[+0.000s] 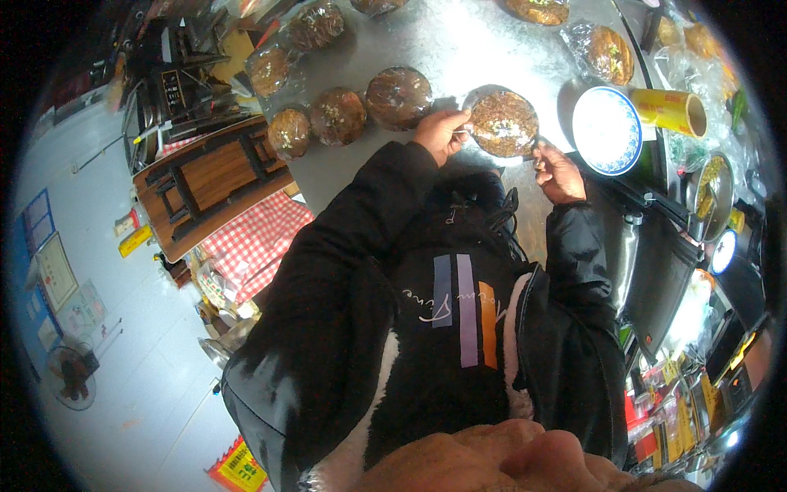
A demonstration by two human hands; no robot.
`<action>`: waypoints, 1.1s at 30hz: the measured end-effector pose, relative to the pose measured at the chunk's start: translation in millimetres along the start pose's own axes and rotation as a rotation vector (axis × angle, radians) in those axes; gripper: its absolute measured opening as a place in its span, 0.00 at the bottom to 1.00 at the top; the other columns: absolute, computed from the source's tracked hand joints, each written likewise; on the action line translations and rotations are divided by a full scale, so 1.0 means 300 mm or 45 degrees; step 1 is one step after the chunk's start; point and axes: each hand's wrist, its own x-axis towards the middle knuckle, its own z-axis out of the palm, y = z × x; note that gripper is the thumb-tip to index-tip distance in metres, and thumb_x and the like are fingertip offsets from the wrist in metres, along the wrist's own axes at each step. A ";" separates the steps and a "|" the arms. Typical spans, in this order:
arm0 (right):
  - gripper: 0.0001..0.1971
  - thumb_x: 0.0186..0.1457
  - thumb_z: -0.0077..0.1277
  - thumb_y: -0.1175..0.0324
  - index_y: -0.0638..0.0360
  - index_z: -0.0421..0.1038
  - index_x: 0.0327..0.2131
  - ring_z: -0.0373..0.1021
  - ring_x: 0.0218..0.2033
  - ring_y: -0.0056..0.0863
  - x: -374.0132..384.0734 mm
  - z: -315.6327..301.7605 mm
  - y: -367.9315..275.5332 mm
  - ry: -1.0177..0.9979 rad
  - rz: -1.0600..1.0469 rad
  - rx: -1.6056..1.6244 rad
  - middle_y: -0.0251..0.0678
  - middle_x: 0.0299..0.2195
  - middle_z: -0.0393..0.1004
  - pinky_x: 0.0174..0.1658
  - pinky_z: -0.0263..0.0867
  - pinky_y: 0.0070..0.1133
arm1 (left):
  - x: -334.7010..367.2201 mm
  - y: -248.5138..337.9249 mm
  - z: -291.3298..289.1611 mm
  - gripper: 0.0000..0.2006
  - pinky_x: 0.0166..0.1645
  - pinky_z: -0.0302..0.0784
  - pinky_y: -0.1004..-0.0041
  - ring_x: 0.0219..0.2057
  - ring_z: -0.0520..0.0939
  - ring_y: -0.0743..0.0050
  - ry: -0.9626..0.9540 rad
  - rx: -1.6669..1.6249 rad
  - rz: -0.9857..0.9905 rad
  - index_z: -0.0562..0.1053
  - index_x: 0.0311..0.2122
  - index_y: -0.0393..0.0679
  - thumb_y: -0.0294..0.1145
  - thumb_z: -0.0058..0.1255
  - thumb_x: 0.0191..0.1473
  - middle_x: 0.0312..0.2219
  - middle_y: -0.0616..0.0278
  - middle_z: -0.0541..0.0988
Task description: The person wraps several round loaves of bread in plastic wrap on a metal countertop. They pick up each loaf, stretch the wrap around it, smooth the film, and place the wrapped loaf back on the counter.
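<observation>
Between my hands, over the near part of a shiny metal table [459, 49], is a round bowl of brown food [503, 123] covered in clear plastic film. My left hand [443, 135] is closed at its left edge, thumb and fingers pinching. On the lower right edge, my right hand [559, 174] pinches too. Whether the fingers grip the rim or only the film is too small to tell. Left of it sit similar film-wrapped bowls, the nearest a dark wrapped bowl [399, 98]. A white plate with a blue patterned rim [607, 129] lies right of my right hand.
A yellow roll with a hollow core [670, 112] lies beside the plate. Farther back right is another wrapped bowl [608, 56]. At left stand a folded wooden table [213, 187] and a red checked cloth [262, 239]. A dish [713, 197] and plastic bags crowd the right.
</observation>
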 end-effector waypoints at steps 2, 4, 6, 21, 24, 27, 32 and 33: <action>0.11 0.59 0.60 0.64 0.55 0.73 0.43 0.62 0.25 0.11 0.004 0.006 -0.009 0.027 0.005 0.026 0.24 0.29 0.70 0.21 0.52 0.07 | 0.002 0.003 0.005 0.07 0.21 0.59 0.85 0.23 0.71 0.84 0.025 0.004 -0.034 0.74 0.36 0.45 0.34 0.58 0.59 0.28 0.70 0.74; 0.12 0.59 0.59 0.63 0.55 0.73 0.43 0.61 0.24 0.11 0.013 0.013 -0.016 0.030 -0.037 -0.066 0.24 0.29 0.70 0.21 0.52 0.07 | 0.013 0.007 0.011 0.07 0.21 0.59 0.85 0.23 0.71 0.85 0.060 0.036 -0.067 0.74 0.36 0.45 0.35 0.58 0.59 0.28 0.70 0.74; 0.11 0.60 0.58 0.63 0.55 0.72 0.43 0.61 0.25 0.11 0.018 0.010 -0.019 0.040 -0.066 -0.083 0.24 0.29 0.70 0.21 0.51 0.08 | 0.024 0.004 0.012 0.07 0.21 0.58 0.85 0.23 0.70 0.85 0.047 0.054 -0.035 0.74 0.36 0.46 0.35 0.58 0.59 0.28 0.71 0.73; 0.06 0.63 0.52 0.70 0.59 0.71 0.42 0.67 0.29 0.15 0.083 -0.063 0.015 0.107 -0.381 -0.216 0.28 0.32 0.73 0.26 0.60 0.12 | 0.035 -0.049 0.000 0.11 0.22 0.60 0.82 0.22 0.69 0.85 0.168 0.235 0.170 0.73 0.38 0.43 0.39 0.54 0.63 0.28 0.71 0.73; 0.06 0.63 0.52 0.70 0.59 0.70 0.41 0.68 0.31 0.17 0.077 -0.040 0.016 0.198 -0.390 -0.221 0.28 0.32 0.74 0.27 0.62 0.13 | 0.058 -0.083 -0.002 0.12 0.23 0.63 0.79 0.21 0.70 0.84 0.209 0.348 0.362 0.74 0.38 0.41 0.40 0.53 0.63 0.26 0.69 0.75; 0.06 0.63 0.51 0.70 0.60 0.70 0.40 0.69 0.32 0.19 0.071 -0.006 0.026 0.270 -0.407 -0.212 0.30 0.32 0.73 0.29 0.66 0.14 | 0.095 -0.120 -0.011 0.13 0.23 0.66 0.77 0.20 0.71 0.84 0.317 0.620 0.672 0.74 0.38 0.39 0.40 0.53 0.64 0.23 0.69 0.74; 0.04 0.64 0.49 0.72 0.62 0.68 0.37 0.70 0.31 0.22 0.079 0.039 0.049 0.379 -0.511 -0.198 0.32 0.32 0.72 0.32 0.72 0.20 | 0.141 -0.155 -0.034 0.13 0.28 0.71 0.74 0.22 0.73 0.81 0.411 0.807 0.902 0.74 0.37 0.37 0.39 0.53 0.63 0.22 0.69 0.75; 0.04 0.64 0.49 0.72 0.62 0.67 0.36 0.70 0.30 0.23 0.082 0.040 0.053 0.373 -0.536 -0.194 0.33 0.32 0.72 0.33 0.73 0.21 | 0.148 -0.162 -0.034 0.12 0.29 0.72 0.73 0.22 0.74 0.81 0.452 0.835 0.930 0.75 0.37 0.37 0.38 0.53 0.63 0.22 0.68 0.75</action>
